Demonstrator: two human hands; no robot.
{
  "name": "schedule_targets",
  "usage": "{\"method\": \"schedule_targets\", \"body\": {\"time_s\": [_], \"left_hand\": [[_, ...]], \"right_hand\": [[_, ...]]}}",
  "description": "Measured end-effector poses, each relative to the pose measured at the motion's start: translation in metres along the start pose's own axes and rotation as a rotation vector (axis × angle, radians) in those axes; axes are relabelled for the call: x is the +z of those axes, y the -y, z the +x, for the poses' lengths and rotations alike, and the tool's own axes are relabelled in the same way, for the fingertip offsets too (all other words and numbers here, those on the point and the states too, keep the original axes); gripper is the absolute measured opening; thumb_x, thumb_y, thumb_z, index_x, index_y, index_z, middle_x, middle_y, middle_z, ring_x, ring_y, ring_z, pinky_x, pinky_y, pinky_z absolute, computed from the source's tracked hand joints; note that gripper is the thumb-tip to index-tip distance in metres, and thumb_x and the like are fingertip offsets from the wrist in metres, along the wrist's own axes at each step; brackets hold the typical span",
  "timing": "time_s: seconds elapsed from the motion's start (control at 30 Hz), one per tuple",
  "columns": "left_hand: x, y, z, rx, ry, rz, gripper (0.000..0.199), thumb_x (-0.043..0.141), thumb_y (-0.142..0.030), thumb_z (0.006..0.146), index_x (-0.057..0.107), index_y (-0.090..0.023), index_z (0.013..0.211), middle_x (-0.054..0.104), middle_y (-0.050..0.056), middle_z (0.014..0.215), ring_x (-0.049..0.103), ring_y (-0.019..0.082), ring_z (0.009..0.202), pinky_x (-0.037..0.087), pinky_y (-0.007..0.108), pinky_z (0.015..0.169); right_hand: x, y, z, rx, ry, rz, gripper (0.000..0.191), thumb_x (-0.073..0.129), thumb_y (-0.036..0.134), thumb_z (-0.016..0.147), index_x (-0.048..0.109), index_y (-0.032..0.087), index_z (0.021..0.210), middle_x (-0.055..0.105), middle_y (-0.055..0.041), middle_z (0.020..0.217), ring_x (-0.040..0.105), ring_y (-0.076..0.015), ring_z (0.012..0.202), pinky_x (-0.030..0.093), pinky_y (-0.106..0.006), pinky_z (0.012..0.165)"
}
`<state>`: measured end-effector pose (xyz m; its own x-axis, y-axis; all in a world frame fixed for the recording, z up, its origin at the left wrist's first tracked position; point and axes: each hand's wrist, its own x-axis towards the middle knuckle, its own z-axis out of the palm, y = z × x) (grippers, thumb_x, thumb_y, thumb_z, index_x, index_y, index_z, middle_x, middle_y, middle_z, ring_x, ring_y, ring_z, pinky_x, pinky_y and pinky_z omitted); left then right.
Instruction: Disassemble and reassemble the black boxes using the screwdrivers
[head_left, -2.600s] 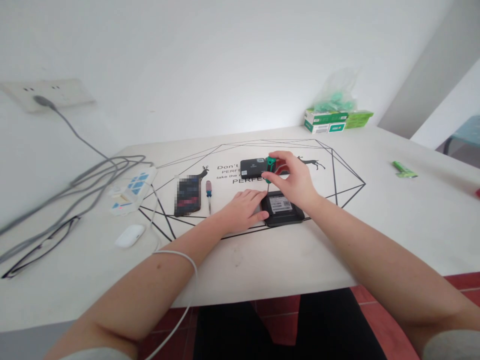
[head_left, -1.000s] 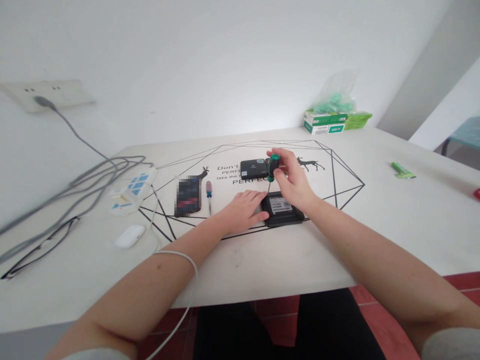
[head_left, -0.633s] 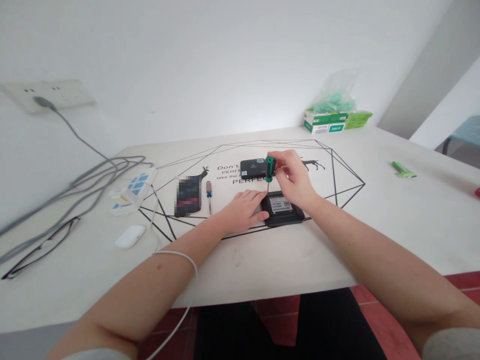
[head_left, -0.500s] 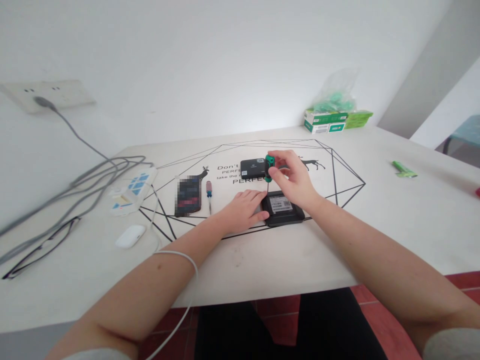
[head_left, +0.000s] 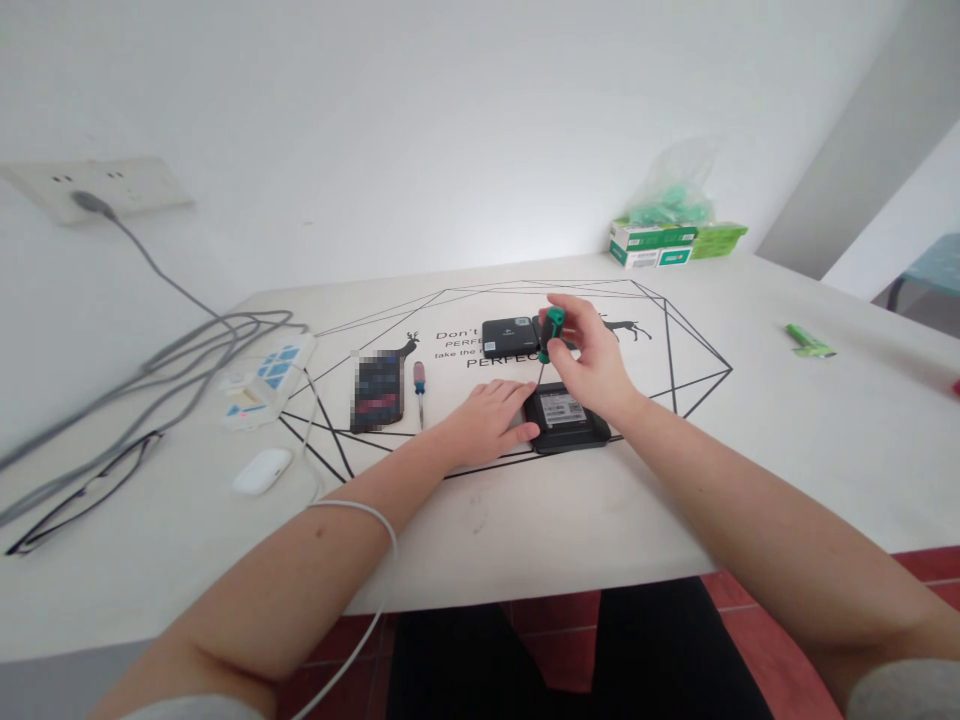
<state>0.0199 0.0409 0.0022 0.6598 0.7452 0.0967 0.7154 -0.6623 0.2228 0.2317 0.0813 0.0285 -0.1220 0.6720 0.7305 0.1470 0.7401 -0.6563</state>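
My right hand (head_left: 589,350) grips the green and black handle of a screwdriver (head_left: 553,328). Its thin shaft slants down to the upper left corner of a black device (head_left: 567,418) with a white label. On the table, my left hand (head_left: 496,422) lies with its fingers spread and touches the device's left edge, holding nothing. A black box (head_left: 508,338) with small stickers is just beyond my hands. Left of my left hand lies a second screwdriver (head_left: 420,385) with a red and blue handle, beside a dark, partly pixelated phone (head_left: 377,391).
A white earbud case (head_left: 262,471), black glasses (head_left: 90,490), grey cables and a power strip (head_left: 289,375) lie on the left. Green and white boxes (head_left: 652,242) with a plastic bag stand at the back right. A green wrapper (head_left: 808,341) lies at the right.
The screwdriver's handle has tilted to the right, and my right hand has shifted slightly the same way. My left hand stays by the device.
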Motion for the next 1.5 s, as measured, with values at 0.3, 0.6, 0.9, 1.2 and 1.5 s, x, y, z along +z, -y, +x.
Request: {"method": "schedule_targets", "body": {"time_s": [0.3,0.6,0.9,1.2,1.5], "left_hand": [[-0.0015,-0.0013,-0.0005,-0.001,0.003,0.009,0.080,0.024,-0.071,0.109,0.040,-0.013,0.162,0.051,0.022,0.159,0.047,0.038,0.145,0.037,0.057,0.120],[-0.0010,-0.0010,-0.0004,-0.001,0.002,0.008,0.078,0.025,-0.070,0.109,0.040,-0.014,0.162,0.053,0.022,0.159,0.047,0.038,0.145,0.037,0.056,0.120],[-0.0011,-0.0018,0.0001,-0.010,0.011,0.003,0.081,0.023,-0.071,0.109,0.040,-0.012,0.161,0.052,0.023,0.159,0.048,0.038,0.145,0.036,0.055,0.120],[-0.0008,-0.0003,-0.0001,-0.009,0.012,0.009,0.082,0.022,-0.072,0.109,0.040,-0.012,0.161,0.051,0.023,0.160,0.047,0.038,0.146,0.036,0.056,0.120],[-0.0020,-0.0025,0.0001,-0.003,0.011,0.008,0.081,0.022,-0.071,0.109,0.040,-0.012,0.161,0.053,0.023,0.158,0.049,0.038,0.144,0.037,0.056,0.119]], "right_hand": [[-0.0029,-0.0002,0.0030,-0.091,-0.034,-0.160,0.038,0.070,0.031,0.092,0.064,0.029,0.130,0.065,-0.0080,0.118,0.067,-0.0214,0.093,0.066,-0.042,0.077],[-0.0027,-0.0041,0.0027,-0.089,-0.054,-0.197,0.040,0.069,0.031,0.094,0.060,0.030,0.133,0.066,-0.0071,0.114,0.066,-0.0216,0.091,0.065,-0.042,0.076],[-0.0024,-0.0044,0.0034,-0.024,-0.100,-0.111,0.042,0.070,0.032,0.091,0.056,0.028,0.131,0.065,-0.0071,0.114,0.067,-0.0211,0.089,0.065,-0.043,0.076],[-0.0014,-0.0063,0.0027,-0.033,-0.090,-0.126,0.041,0.069,0.032,0.093,0.056,0.028,0.131,0.066,-0.0081,0.116,0.068,-0.0211,0.094,0.066,-0.040,0.076],[-0.0026,-0.0012,0.0014,-0.025,0.035,-0.025,0.042,0.052,0.023,0.098,0.059,0.030,0.139,0.070,-0.0092,0.132,0.072,-0.0259,0.112,0.068,-0.050,0.094]]}}
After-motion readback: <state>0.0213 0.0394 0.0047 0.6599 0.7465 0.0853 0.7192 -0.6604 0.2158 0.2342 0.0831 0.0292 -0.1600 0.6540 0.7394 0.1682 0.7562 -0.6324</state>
